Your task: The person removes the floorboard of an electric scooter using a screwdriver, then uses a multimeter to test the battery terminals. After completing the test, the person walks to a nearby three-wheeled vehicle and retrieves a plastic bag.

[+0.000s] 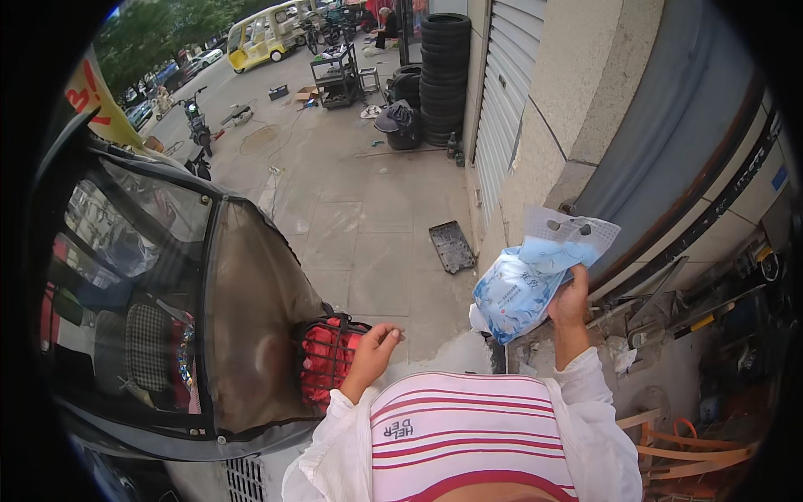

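In my right hand is a soft plastic packet with a blue-and-white floral print. Its pale dotted top flap has two holes and stands up above my fingers. My fingers wrap the packet's right side, partly out of sight behind it. My left hand is held in front of my body with thumb and forefinger pinched together; whether a small thing sits between the tips is too small to make out. Just left of that hand, a black wire basket holds something red.
A covered three-wheeler with clear windows stands close on my left. A black tray lies on the paving ahead. Stacked tyres stand by a roller shutter. Tools and an orange frame crowd the right side.
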Action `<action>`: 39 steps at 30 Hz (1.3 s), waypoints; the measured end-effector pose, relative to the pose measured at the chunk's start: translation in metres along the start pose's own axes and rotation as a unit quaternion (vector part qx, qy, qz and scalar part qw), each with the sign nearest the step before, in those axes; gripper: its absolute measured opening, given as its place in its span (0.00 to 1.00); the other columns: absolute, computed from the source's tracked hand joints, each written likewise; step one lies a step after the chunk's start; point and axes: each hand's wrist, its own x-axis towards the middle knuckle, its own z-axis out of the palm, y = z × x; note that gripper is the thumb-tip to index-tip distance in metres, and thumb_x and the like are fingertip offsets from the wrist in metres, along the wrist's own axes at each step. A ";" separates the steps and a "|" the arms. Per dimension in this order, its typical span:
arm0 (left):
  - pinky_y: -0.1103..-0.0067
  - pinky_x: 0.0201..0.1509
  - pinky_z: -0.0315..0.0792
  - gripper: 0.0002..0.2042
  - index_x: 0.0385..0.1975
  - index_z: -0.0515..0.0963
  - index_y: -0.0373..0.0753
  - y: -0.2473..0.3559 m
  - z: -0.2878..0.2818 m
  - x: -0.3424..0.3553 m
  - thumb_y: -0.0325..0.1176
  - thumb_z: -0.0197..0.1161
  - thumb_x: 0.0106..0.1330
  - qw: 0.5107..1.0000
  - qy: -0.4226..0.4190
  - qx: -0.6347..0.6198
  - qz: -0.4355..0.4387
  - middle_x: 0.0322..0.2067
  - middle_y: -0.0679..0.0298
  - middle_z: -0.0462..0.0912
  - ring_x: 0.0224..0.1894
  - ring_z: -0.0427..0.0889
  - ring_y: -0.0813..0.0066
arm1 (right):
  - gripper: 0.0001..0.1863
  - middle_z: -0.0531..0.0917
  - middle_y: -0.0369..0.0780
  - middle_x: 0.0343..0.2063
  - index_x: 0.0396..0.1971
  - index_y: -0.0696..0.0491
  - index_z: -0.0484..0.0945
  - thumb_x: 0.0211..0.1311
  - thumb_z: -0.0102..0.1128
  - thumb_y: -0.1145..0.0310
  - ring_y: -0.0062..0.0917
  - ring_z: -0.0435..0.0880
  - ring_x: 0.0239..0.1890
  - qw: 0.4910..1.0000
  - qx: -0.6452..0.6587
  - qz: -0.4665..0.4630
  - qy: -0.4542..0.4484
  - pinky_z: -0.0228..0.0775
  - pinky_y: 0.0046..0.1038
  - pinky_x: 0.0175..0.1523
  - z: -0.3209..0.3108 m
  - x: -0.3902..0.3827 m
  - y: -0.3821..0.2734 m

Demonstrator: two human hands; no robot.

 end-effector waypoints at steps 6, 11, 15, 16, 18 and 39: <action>0.82 0.42 0.72 0.09 0.42 0.78 0.32 0.020 -0.005 0.056 0.31 0.55 0.72 0.981 0.172 -0.071 -0.058 0.33 0.65 0.82 0.34 0.78 0.80 | 0.15 0.81 0.36 0.40 0.48 0.59 0.75 0.63 0.48 0.77 0.21 0.79 0.43 0.987 -0.121 0.067 -0.077 0.70 0.24 0.50 0.041 0.143 0.095; 0.81 0.44 0.73 0.09 0.41 0.78 0.32 -0.015 -0.037 0.122 0.32 0.55 0.71 0.958 0.257 -0.098 -0.084 0.33 0.63 0.83 0.37 0.79 0.78 | 0.17 0.81 0.36 0.38 0.48 0.58 0.75 0.60 0.45 0.80 0.19 0.78 0.40 0.965 -0.239 0.071 -0.081 0.70 0.22 0.46 0.072 0.245 0.190; 0.79 0.46 0.74 0.11 0.42 0.78 0.30 -0.028 -0.092 0.214 0.32 0.56 0.70 0.955 0.274 -0.068 -0.092 0.36 0.60 0.84 0.37 0.81 0.76 | 0.16 0.81 0.36 0.38 0.47 0.57 0.75 0.59 0.49 0.75 0.19 0.78 0.40 0.963 -0.226 0.093 -0.117 0.69 0.21 0.46 0.090 0.330 0.254; 0.79 0.45 0.74 0.11 0.41 0.78 0.30 -0.035 -0.115 0.242 0.32 0.56 0.70 0.955 0.283 -0.050 -0.080 0.35 0.60 0.84 0.37 0.81 0.76 | 0.16 0.80 0.37 0.39 0.48 0.57 0.75 0.60 0.53 0.71 0.19 0.77 0.42 0.957 -0.221 0.095 -0.163 0.69 0.22 0.48 0.099 0.352 0.266; 0.79 0.45 0.73 0.11 0.41 0.78 0.30 -0.028 -0.157 0.297 0.32 0.55 0.70 0.951 0.303 -0.039 -0.056 0.34 0.60 0.84 0.37 0.80 0.76 | 0.17 0.80 0.37 0.40 0.49 0.58 0.74 0.61 0.55 0.70 0.18 0.77 0.43 0.965 -0.211 0.077 -0.138 0.69 0.22 0.49 0.126 0.393 0.296; 0.79 0.45 0.73 0.09 0.40 0.76 0.31 0.058 -0.567 0.760 0.31 0.54 0.72 0.909 0.406 -0.006 -0.091 0.34 0.60 0.82 0.37 0.80 0.76 | 0.09 0.84 0.34 0.35 0.40 0.59 0.83 0.64 0.61 0.70 0.16 0.79 0.37 0.899 -0.424 -0.056 -0.092 0.70 0.22 0.45 0.393 0.845 0.702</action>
